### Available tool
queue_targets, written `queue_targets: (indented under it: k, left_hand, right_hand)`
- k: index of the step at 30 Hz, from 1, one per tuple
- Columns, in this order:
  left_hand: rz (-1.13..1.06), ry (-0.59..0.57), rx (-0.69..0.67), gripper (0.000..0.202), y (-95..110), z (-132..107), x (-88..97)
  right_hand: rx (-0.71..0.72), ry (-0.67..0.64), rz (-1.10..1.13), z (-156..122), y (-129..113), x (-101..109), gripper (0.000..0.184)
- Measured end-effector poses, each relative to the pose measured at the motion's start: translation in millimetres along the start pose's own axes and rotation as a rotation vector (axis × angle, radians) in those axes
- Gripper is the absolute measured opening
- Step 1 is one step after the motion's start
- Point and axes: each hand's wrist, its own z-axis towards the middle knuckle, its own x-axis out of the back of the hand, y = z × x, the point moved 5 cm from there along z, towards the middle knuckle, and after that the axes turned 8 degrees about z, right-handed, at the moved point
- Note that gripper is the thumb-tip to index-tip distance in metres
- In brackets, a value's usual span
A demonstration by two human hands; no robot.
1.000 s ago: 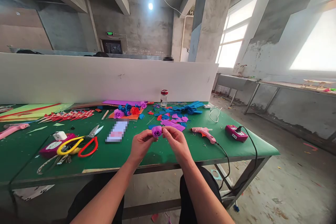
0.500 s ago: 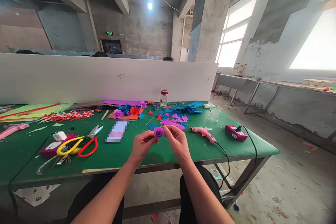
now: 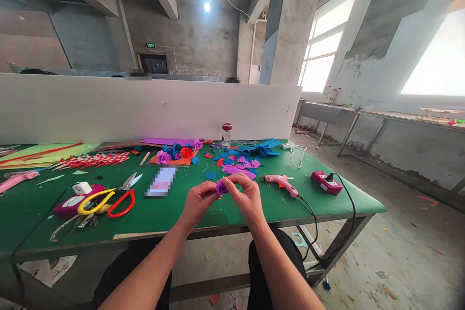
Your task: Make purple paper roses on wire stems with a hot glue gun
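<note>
Between my two hands, above the near edge of the green table [image 3: 145,220], is a small purple paper rose [image 3: 222,187]. My left hand [image 3: 196,202] pinches it from the left, fingers closed on its base. My right hand [image 3: 247,198] grips its right side, with the thumb on the petals. Just beyond lie purple paper pieces [image 3: 238,171] and blue and red petal scraps. To the right of my right hand rests a pink glue gun [image 3: 283,183] on its side.
Scissors [image 3: 121,198] with yellow and red handles lie at the left, by a purple power block [image 3: 69,207]. A phone [image 3: 161,181] is nearer the middle. Finished paper flowers [image 3: 178,151] and a red-lidded jar [image 3: 226,135] stand farther back. Another power block [image 3: 327,182] sits at right.
The rose has shifted slightly right and turned a little. My right thumb has moved over its petals, while my left hand stays nearly in place.
</note>
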Motion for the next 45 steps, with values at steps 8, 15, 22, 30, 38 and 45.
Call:
queue_targets:
  k: [8, 15, 22, 30, 38, 45]
  left_hand:
    - [0.032, -0.016, -0.035, 0.015, 3.3, -0.3, -2.6]
    - [0.034, 0.01, -0.013, 0.013, 0.0, -0.6, -0.8]
    - [-0.007, 0.062, 0.024, 0.015, -3.0, -0.2, 2.6]
    - [-0.02, 0.056, 0.055, 0.016, -3.9, -0.3, 2.6]
    - [-0.009, 0.045, 0.04, 0.016, 0.7, -0.2, 1.8]
    - [-0.029, 0.039, 0.046, 0.015, -3.1, 0.2, 1.0]
  right_hand:
    - [-0.083, 0.049, 0.065, 0.1, 8.0, 0.8, 0.034]
    - [-0.202, 0.026, 0.19, 0.8, 13.0, 1.4, 0.039]
    - [-0.081, 0.085, 0.052, 2.3, 8.9, 9.1, 0.031]
    - [0.002, 0.099, -0.077, 0.9, 4.4, 7.8, 0.025]
    - [0.061, 0.097, -0.126, 0.0, -1.3, 6.2, 0.024]
    - [-0.085, 0.083, -0.009, 1.6, 14.5, 8.9, 0.03]
